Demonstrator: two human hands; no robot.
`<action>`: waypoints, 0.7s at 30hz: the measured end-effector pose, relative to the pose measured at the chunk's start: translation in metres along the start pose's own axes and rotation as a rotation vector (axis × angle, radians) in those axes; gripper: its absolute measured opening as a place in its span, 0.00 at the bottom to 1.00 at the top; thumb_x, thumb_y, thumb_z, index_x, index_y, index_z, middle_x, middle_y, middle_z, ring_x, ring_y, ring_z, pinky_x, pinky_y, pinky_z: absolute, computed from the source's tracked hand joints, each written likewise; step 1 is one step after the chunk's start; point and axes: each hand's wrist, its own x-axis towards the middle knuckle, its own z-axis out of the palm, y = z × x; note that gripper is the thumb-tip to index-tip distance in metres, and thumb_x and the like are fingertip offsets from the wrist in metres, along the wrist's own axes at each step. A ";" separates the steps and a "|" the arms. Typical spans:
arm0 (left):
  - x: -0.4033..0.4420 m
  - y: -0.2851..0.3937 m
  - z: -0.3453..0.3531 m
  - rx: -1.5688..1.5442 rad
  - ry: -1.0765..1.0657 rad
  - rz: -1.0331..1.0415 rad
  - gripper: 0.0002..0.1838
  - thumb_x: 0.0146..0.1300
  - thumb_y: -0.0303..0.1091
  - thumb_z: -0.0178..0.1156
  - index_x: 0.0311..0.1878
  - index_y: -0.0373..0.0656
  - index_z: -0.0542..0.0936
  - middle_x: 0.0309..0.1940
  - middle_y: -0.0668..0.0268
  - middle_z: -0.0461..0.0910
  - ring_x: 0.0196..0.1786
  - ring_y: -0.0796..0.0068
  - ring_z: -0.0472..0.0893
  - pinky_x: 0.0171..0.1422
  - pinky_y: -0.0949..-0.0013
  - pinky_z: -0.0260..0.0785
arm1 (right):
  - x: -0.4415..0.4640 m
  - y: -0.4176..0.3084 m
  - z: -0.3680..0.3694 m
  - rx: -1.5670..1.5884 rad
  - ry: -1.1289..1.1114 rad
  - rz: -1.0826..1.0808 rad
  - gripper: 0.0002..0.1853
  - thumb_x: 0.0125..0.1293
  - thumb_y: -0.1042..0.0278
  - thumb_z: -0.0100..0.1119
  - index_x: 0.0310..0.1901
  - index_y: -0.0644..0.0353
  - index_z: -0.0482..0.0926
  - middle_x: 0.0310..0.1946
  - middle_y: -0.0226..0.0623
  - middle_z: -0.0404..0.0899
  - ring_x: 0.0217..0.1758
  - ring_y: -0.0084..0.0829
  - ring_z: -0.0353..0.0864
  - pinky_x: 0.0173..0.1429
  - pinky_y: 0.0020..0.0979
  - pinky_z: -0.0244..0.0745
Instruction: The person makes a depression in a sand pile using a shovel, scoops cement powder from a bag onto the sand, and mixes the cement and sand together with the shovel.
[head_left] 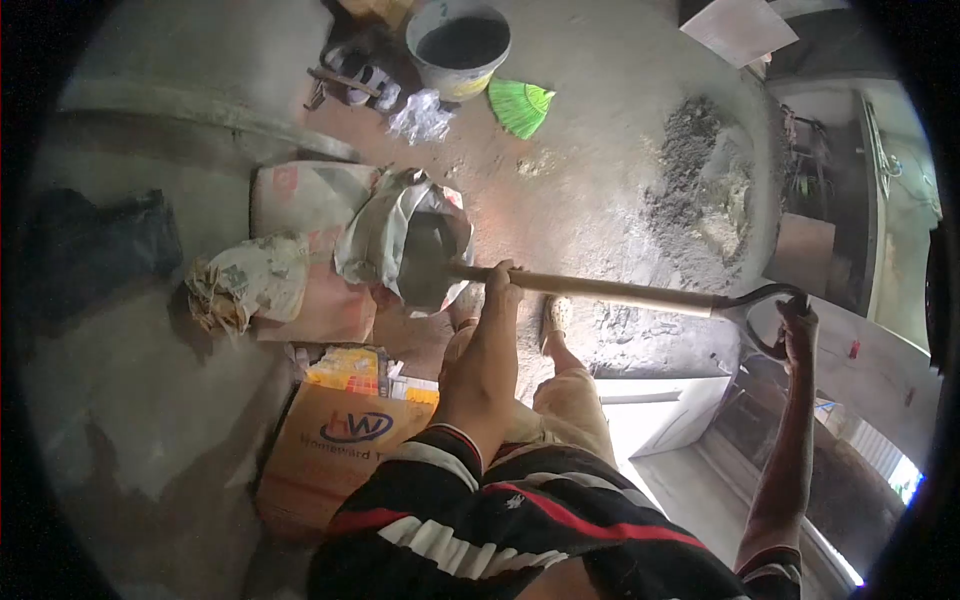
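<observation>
My left hand (503, 283) is wrapped round the lower wooden shaft of a shovel (620, 291). Far to the right, my right hand (797, 328) grips the shovel's dark D-shaped handle. The shaft runs nearly level across the view. Its lower end reaches into an open paper bag (359, 240) that holds grey powder (428, 258); the blade cannot be made out there. Under and behind the open bag lie other paper sacks (310, 205), one crumpled at its end.
A cardboard box (330, 455) stands at my left. Ahead are a bucket (458, 80) of dark contents, a green broom head (520, 107), clear plastic (421, 118) and footwear (365, 82). A grey heap (700, 185) lies right on the floor, near a wall.
</observation>
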 end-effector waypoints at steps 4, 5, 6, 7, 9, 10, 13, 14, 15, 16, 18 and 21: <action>0.014 -0.030 -0.030 0.077 -0.113 0.068 0.08 0.63 0.25 0.60 0.41 0.41 0.70 0.32 0.61 0.73 0.32 0.63 0.76 0.39 0.55 0.76 | -0.015 0.055 -0.016 0.075 -0.038 0.076 0.12 0.58 0.61 0.72 0.36 0.52 0.77 0.19 0.19 0.68 0.17 0.16 0.66 0.21 0.24 0.59; 0.015 -0.043 -0.035 0.088 -0.130 0.061 0.08 0.62 0.25 0.60 0.41 0.41 0.70 0.32 0.61 0.73 0.32 0.63 0.76 0.38 0.55 0.76 | -0.019 0.068 -0.023 0.126 -0.024 0.109 0.11 0.58 0.62 0.72 0.35 0.52 0.77 0.19 0.19 0.68 0.17 0.17 0.66 0.21 0.25 0.60; 0.003 -0.053 -0.033 0.094 -0.140 0.058 0.08 0.62 0.25 0.61 0.40 0.41 0.70 0.32 0.61 0.73 0.32 0.63 0.76 0.37 0.56 0.76 | -0.018 0.083 -0.033 0.135 -0.032 0.119 0.11 0.58 0.62 0.72 0.35 0.52 0.77 0.19 0.19 0.68 0.17 0.17 0.66 0.21 0.25 0.60; -0.008 -0.066 -0.030 0.100 -0.142 0.075 0.08 0.62 0.25 0.61 0.40 0.41 0.70 0.32 0.61 0.72 0.32 0.62 0.76 0.37 0.56 0.77 | -0.016 0.098 -0.043 0.116 -0.032 0.148 0.11 0.58 0.62 0.72 0.34 0.52 0.77 0.19 0.19 0.68 0.17 0.16 0.66 0.21 0.24 0.60; -0.004 -0.090 -0.024 0.102 -0.096 0.116 0.08 0.62 0.25 0.61 0.39 0.41 0.70 0.32 0.61 0.72 0.32 0.61 0.76 0.37 0.56 0.77 | -0.009 0.110 -0.054 0.126 0.001 0.229 0.10 0.59 0.63 0.71 0.30 0.52 0.76 0.18 0.19 0.68 0.17 0.16 0.65 0.21 0.24 0.58; 0.000 -0.100 -0.022 0.098 -0.053 0.136 0.08 0.62 0.26 0.61 0.39 0.41 0.71 0.32 0.61 0.71 0.32 0.61 0.76 0.38 0.56 0.77 | -0.003 0.126 -0.060 0.139 -0.008 0.227 0.10 0.59 0.63 0.71 0.30 0.52 0.76 0.18 0.19 0.68 0.17 0.16 0.65 0.21 0.24 0.58; -0.021 -0.131 -0.005 0.121 -0.101 0.150 0.09 0.63 0.26 0.62 0.40 0.40 0.70 0.33 0.60 0.71 0.31 0.60 0.76 0.38 0.56 0.77 | 0.027 0.183 -0.091 0.177 -0.021 0.111 0.11 0.61 0.62 0.71 0.31 0.52 0.76 0.18 0.21 0.69 0.16 0.17 0.65 0.20 0.24 0.57; -0.023 -0.142 -0.002 0.099 -0.133 0.130 0.10 0.63 0.26 0.62 0.41 0.39 0.70 0.33 0.60 0.71 0.31 0.60 0.75 0.39 0.55 0.77 | 0.034 0.201 -0.097 0.190 -0.035 0.100 0.11 0.61 0.62 0.71 0.31 0.52 0.76 0.18 0.21 0.69 0.16 0.17 0.65 0.20 0.24 0.57; -0.022 -0.153 0.001 0.110 -0.158 0.141 0.10 0.63 0.25 0.62 0.41 0.39 0.69 0.32 0.61 0.70 0.31 0.61 0.75 0.39 0.56 0.76 | 0.042 0.218 -0.104 0.206 -0.017 0.142 0.11 0.61 0.62 0.71 0.32 0.53 0.76 0.18 0.21 0.69 0.16 0.16 0.65 0.20 0.24 0.57; -0.017 -0.158 0.016 0.102 -0.170 0.173 0.10 0.63 0.25 0.62 0.41 0.39 0.69 0.32 0.61 0.70 0.31 0.61 0.75 0.39 0.56 0.76 | 0.060 0.232 -0.104 0.235 0.004 0.175 0.11 0.61 0.62 0.71 0.33 0.53 0.76 0.19 0.21 0.69 0.16 0.16 0.65 0.20 0.23 0.57; -0.006 -0.182 0.006 0.093 -0.120 0.193 0.10 0.62 0.23 0.62 0.41 0.39 0.70 0.32 0.60 0.70 0.31 0.62 0.75 0.37 0.57 0.76 | 0.071 0.268 -0.112 0.252 -0.037 0.180 0.11 0.61 0.63 0.71 0.34 0.54 0.76 0.19 0.20 0.68 0.16 0.16 0.65 0.20 0.24 0.57; -0.004 -0.202 0.012 0.111 -0.058 0.226 0.11 0.61 0.22 0.64 0.41 0.39 0.70 0.32 0.60 0.70 0.30 0.63 0.74 0.36 0.58 0.75 | 0.091 0.298 -0.113 0.313 -0.048 0.176 0.11 0.60 0.66 0.70 0.31 0.52 0.74 0.18 0.21 0.67 0.16 0.17 0.64 0.20 0.23 0.59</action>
